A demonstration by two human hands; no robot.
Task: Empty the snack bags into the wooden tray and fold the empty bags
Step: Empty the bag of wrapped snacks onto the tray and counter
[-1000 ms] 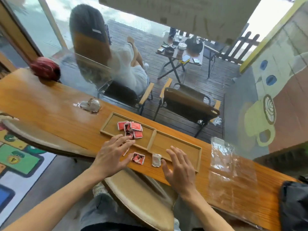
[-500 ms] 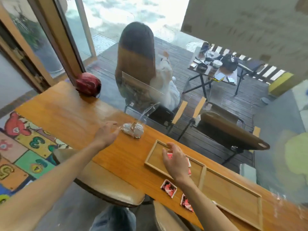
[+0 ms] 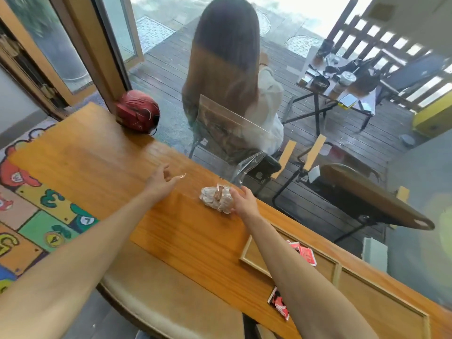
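Note:
A crumpled clear snack bag [image 3: 215, 198] with wrapped snacks inside lies on the wooden counter [image 3: 102, 157]. My right hand [image 3: 244, 202] grips its right side. My left hand [image 3: 160, 180] hovers to the left of the bag, fingers curled, pinching a thin shiny strip [image 3: 182, 176] at its tips. The two-compartment wooden tray [image 3: 338, 268] sits lower right, partly hidden by my right forearm. Red snack packets [image 3: 305, 254] lie in its left compartment. Another red packet [image 3: 278, 303] lies on the counter in front of the tray.
A red helmet [image 3: 137, 111] rests at the counter's far left end. A window pane runs along the far edge, and a clear plastic sheet [image 3: 244, 133] stands behind the bag. A person sits outside. A padded stool [image 3: 171, 297] is below the counter.
My view swung left along the counter. My right hand left the tray and reached the crumpled bag. My left hand drew away to the left of the bag.

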